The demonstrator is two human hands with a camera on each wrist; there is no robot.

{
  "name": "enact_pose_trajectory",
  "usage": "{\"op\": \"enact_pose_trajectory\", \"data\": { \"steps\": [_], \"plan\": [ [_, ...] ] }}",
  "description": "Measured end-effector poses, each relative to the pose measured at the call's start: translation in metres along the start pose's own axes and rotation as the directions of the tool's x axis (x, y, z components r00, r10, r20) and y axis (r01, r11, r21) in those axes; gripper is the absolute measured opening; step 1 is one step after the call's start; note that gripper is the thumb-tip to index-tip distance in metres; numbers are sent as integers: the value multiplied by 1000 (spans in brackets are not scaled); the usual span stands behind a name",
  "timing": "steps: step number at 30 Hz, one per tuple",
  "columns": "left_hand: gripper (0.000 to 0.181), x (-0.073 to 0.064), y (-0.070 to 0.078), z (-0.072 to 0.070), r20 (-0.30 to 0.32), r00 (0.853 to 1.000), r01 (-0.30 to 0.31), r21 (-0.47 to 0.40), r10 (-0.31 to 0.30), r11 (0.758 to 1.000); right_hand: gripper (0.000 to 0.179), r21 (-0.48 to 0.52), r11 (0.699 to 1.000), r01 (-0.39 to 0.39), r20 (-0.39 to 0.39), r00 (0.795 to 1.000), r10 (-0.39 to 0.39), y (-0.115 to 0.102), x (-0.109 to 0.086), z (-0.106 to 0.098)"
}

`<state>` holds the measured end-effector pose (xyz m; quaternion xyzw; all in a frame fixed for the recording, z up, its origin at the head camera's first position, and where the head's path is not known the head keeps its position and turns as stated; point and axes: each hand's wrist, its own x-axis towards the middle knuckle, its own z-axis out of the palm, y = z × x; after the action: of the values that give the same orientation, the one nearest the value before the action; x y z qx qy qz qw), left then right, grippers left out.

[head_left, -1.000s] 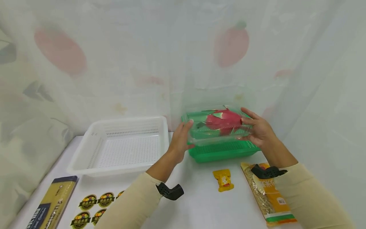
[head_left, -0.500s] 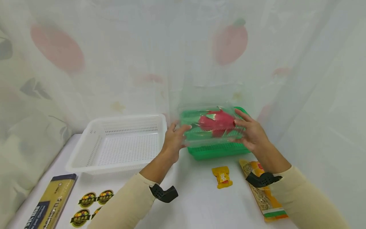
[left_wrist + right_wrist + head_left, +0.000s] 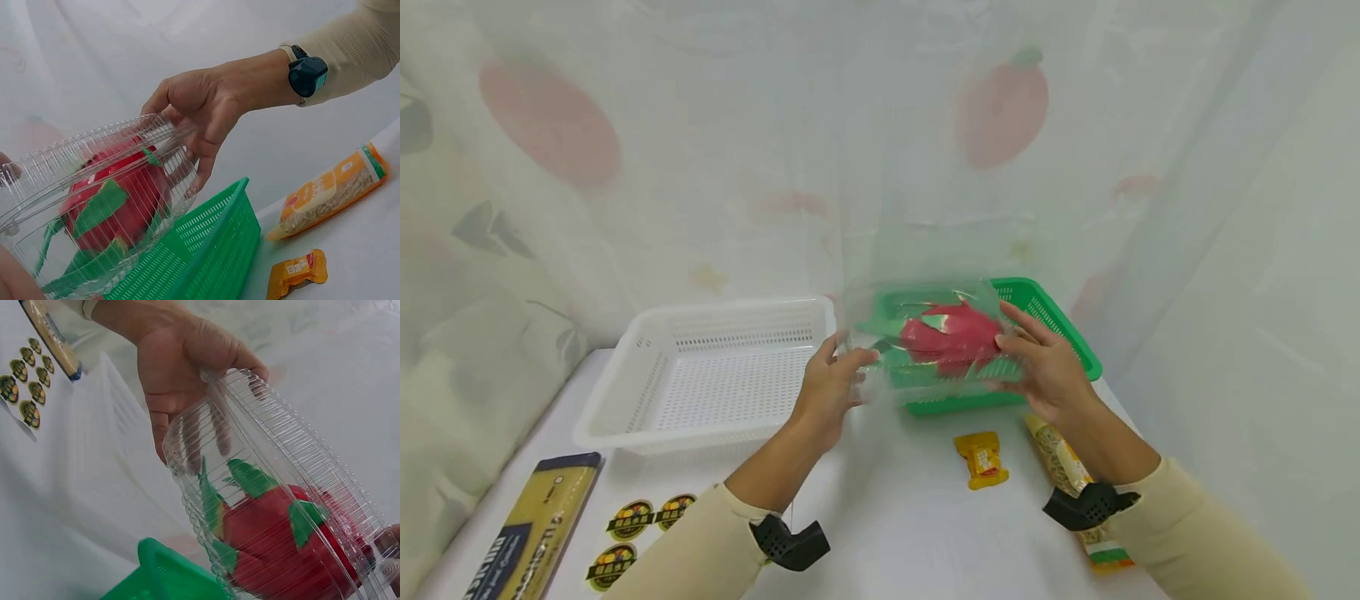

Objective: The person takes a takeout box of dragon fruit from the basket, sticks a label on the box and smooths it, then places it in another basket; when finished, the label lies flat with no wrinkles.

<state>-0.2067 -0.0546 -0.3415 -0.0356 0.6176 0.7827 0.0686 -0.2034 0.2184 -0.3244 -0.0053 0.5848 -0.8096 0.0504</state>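
Note:
A clear plastic clamshell box (image 3: 880,379) with a red dragon fruit (image 3: 951,333) with green scales inside is held in the air between both hands. My left hand (image 3: 827,387) grips its left end, thumb on top and fingers beneath. At the opposite end my right hand (image 3: 1051,367) grips the box the same way, as the left wrist view also shows. Below and behind the box stands a green basket (image 3: 1060,321), partly hidden by it. The lid looks closed over the fruit in the wrist views.
A white perforated basket (image 3: 737,392) stands at the left. Fruit-label stickers (image 3: 631,519) and a long gold packet (image 3: 538,525) lie in front of it. A small yellow packet (image 3: 982,460) and an orange noodle-like bag (image 3: 1105,537), partly under the right arm, lie at the right.
Both hands have carried the box with the dragon fruit left and slightly down, toward the white basket. More of the green basket's right side now shows.

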Motion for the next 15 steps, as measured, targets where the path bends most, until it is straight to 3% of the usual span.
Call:
{"op": "enact_pose_trajectory", "data": {
  "steps": [15],
  "plan": [
    [74,-35,-17,-19,49,999,-13,1,13,1000,58,-28,1000,11,-5,1000,-11,20,-28,8]
  ]
}}
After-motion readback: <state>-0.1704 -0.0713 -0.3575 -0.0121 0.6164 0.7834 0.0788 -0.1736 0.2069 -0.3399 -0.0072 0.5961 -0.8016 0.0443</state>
